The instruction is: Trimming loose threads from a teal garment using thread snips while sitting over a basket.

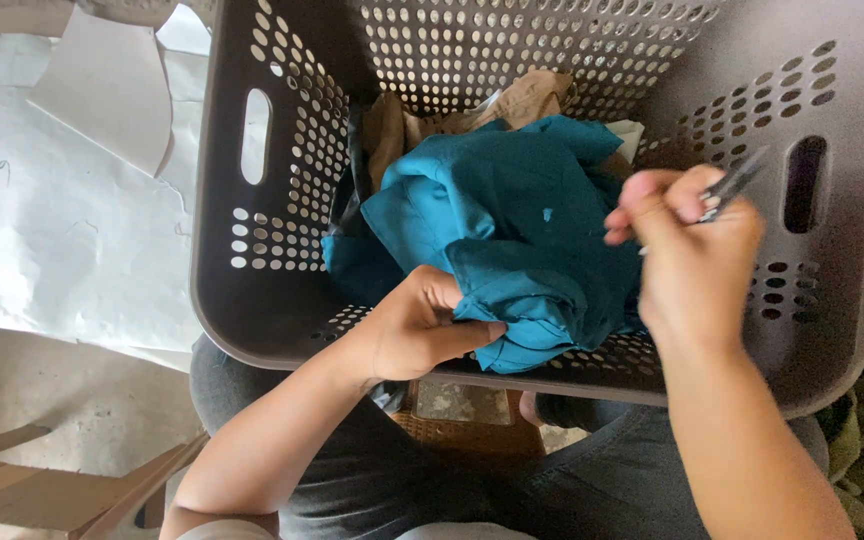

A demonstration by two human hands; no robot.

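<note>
Grey-brown plastic filled most of my view: a perforated laundry basket with slotted handles sat against my knees, tipped so that its open mouth faced me and the contents could be reached without leaning. White paper sheets lay spread on the floor to its left, one bearing a pencilled note, and pale wooden pieces showed at the lower left corner.

Inside the basket a teal garment lay bunched on top, covering a beige cloth pushed toward the far wall. My left hand was closed on the near fold of the teal garment at the basket's rim, thumb on top, pinching it, I judged, to keep the fabric steady and raised.

My right hand hovered over the garment's right side with its fingers curled shut around a thin dark tool, perhaps small snips or a pen; it was too blurred for me to tell which. Its tip pointed away, toward the basket's right handle slot.
</note>
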